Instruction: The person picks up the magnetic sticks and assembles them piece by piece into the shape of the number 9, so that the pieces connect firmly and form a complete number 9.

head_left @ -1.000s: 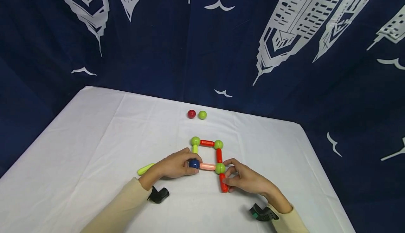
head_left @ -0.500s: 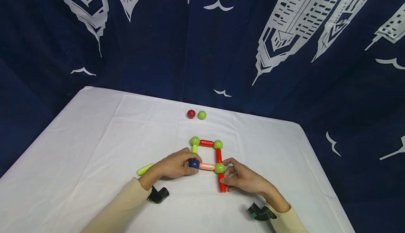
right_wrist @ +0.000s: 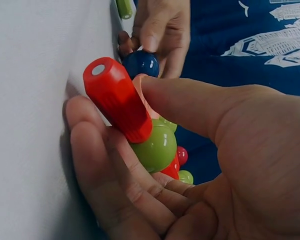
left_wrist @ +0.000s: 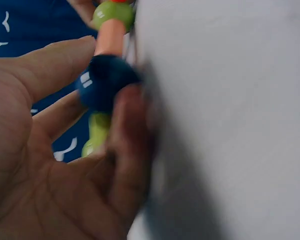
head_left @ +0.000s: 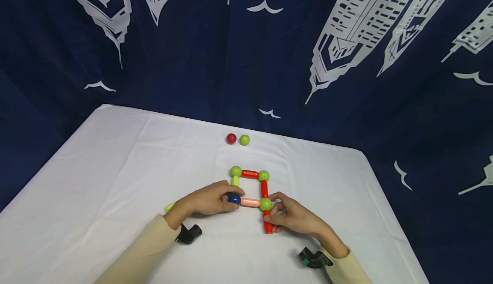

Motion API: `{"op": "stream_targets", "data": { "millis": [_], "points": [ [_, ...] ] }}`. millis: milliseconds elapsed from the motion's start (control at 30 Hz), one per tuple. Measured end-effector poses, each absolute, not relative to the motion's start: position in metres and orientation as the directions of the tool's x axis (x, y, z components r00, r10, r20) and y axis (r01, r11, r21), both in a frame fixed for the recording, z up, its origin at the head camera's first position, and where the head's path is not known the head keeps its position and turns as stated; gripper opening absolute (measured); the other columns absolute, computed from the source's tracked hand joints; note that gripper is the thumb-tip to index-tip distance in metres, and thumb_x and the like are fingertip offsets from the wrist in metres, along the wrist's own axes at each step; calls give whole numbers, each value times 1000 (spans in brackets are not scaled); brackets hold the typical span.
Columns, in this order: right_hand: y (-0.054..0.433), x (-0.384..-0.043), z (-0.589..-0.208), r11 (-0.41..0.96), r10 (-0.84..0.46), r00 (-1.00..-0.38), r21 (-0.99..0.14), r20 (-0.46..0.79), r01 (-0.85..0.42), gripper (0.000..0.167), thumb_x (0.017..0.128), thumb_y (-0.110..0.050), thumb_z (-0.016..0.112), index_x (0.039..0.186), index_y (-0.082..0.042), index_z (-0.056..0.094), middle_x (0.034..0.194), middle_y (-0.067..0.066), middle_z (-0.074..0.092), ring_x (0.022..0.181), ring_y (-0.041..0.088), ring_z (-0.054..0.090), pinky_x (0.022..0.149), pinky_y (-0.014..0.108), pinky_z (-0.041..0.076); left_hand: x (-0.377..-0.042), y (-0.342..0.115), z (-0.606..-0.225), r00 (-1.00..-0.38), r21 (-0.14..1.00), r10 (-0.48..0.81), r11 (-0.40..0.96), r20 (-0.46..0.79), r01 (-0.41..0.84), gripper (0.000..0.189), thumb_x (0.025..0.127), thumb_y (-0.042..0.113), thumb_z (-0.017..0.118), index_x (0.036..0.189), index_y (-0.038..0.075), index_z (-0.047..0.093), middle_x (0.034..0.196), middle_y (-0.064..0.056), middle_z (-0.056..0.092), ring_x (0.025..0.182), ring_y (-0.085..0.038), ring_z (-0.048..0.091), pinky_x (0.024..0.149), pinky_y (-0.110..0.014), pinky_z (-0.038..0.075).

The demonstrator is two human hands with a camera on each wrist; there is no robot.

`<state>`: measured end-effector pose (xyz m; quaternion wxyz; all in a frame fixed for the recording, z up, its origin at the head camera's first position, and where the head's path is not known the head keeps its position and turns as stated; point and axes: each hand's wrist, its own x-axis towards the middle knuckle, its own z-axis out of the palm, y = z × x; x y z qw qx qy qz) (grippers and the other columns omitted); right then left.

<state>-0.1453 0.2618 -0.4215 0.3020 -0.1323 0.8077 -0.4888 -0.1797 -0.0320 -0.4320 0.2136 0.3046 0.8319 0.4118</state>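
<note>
A four-sided frame of magnetic rods and balls lies on the white cloth. Its near left corner is a blue ball point(head_left: 234, 199), which my left hand point(head_left: 212, 198) holds between thumb and fingers. A salmon rod point(head_left: 250, 202) joins that ball to a green ball point(head_left: 265, 204) at the near right corner. From this green ball a red rod point(head_left: 267, 222) points toward me, pinched by my right hand point(head_left: 294, 216). The right wrist view shows the red rod point(right_wrist: 115, 100) touching the green ball point(right_wrist: 157, 147), its other end bare with a silver disc.
Behind the frame lie a loose red ball point(head_left: 231, 138) and a loose green ball point(head_left: 244, 139). A yellow-green rod point(head_left: 169, 206) is mostly hidden by my left wrist. A dark blue curtain point(head_left: 192, 74) hangs past the table's far edge.
The red rod in my right hand has swung slightly left, closer in line with the frame's right side. My left hand keeps its hold on the blue ball. The view has shifted a little.
</note>
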Motion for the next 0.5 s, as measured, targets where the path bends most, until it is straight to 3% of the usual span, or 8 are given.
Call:
{"op": "stream_targets", "data": {
  "millis": [133, 300, 400, 500],
  "points": [
    [260, -146, -421, 502, -506, -789, -863, -349, 60, 64, 91, -17, 75, 136, 7, 36, 92, 10, 63, 70, 20, 68, 66, 31, 58, -188, -42, -414, -726, 800, 677, 500, -123, 331, 47, 95, 24, 70, 138, 9, 58, 107, -4, 65, 82, -12, 56, 76, -28, 47],
    [261, -147, -422, 502, -503, -792, -863, -345, 57, 66, 91, -18, 75, 138, 7, 35, 92, 11, 62, 69, 19, 66, 65, 31, 58, -211, -50, -398, -785, 807, 619, 478, -29, 347, 40, 95, 16, 67, 133, 4, 60, 107, -8, 67, 73, -9, 58, 71, -26, 47],
    [262, -147, -422, 488, -510, -786, -870, -348, 69, 66, 91, -17, 75, 138, 7, 34, 91, 10, 62, 69, 19, 67, 65, 31, 58, -231, -51, -395, -831, 833, 557, 454, 11, 316, 37, 94, 12, 66, 130, 3, 61, 105, -11, 67, 73, -15, 60, 70, -27, 48],
    [263, -147, -422, 473, -516, -780, -877, -354, 85, 65, 92, -16, 74, 137, 8, 35, 90, 10, 63, 70, 20, 68, 67, 32, 59, -253, -49, -399, -877, 895, 479, 404, -30, 190, 40, 96, 14, 66, 134, 6, 58, 109, -12, 64, 85, -24, 63, 74, -29, 51]
  ]
}}
